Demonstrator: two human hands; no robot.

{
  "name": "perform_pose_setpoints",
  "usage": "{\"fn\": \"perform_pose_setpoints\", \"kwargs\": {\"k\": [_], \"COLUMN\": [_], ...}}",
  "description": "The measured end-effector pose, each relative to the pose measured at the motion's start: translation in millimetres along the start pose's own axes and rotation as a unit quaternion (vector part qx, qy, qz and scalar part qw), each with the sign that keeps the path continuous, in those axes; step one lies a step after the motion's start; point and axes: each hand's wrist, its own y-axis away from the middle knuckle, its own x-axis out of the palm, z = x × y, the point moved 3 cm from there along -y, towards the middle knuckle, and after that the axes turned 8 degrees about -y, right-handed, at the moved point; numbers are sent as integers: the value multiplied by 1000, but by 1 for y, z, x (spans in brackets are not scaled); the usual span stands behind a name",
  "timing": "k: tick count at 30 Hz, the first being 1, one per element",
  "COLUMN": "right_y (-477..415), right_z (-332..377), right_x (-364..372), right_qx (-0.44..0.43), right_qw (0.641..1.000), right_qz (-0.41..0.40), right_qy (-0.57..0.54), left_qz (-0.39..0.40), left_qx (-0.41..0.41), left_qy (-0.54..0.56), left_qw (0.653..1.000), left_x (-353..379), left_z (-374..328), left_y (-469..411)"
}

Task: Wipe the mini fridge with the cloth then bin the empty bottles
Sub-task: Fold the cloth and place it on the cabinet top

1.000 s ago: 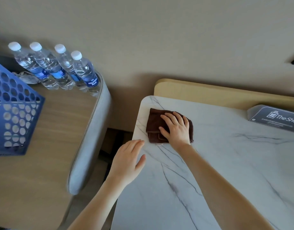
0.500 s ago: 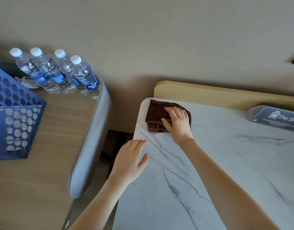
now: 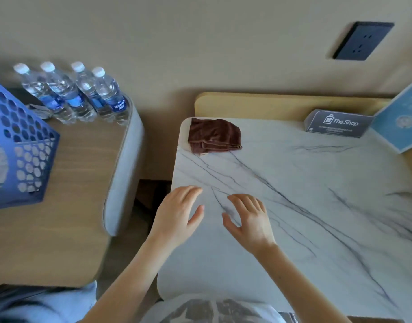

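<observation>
**Cloth parked at the far corner, both hands empty — bottles next**

I have both hands spread and holding nothing: my left hand [image 3: 177,213] sits at the left edge of the marble top [image 3: 305,206], my right hand [image 3: 249,220] just beside it, palm down over the stone. The brown cloth [image 3: 214,135] lies bunched at the far-left corner of that top, well apart from either hand and close to the rim.

What worries me: the cloth sits near enough to the corner that a careless sweep could push it into the gap [image 3: 151,194] between the marble top and the wooden table [image 3: 72,183]. The four water bottles [image 3: 79,94] stand packed together at the far end of that table, touching or nearly so, and right by its padded edge [image 3: 123,173]. I judge that grabbing one could topple its neighbours, and the outermost could roll off. Whether they are empty I cannot tell.

Room is good — the table between the blue perforated basket [image 3: 25,155] and the edge is bare, a clear lane for my left hand. On the right, the sign [image 3: 337,123] and the blue card [image 3: 403,120] stay well clear.
</observation>
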Motion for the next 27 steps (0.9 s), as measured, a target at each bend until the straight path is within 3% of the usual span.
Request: {"fn": "perform_pose_setpoints", "kwargs": {"k": [3, 8, 19, 27], "right_y": [45, 78, 101, 146], "right_z": [-4, -4, -3, 26], "right_x": [2, -11, -35, -46], "right_qx": [43, 81, 53, 74], "right_qw": [998, 996, 998, 996], "right_qz": [42, 31, 4, -44], "right_qy": [11, 11, 17, 38], "left_qz": [41, 74, 24, 13], "left_qx": [-7, -5, -34, 18], "left_qy": [2, -18, -2, -2], "left_qw": [999, 997, 999, 1000], "left_x": [14, 24, 18, -1], "left_z": [-7, -8, -57, -68], "left_y": [36, 73, 98, 139]}}
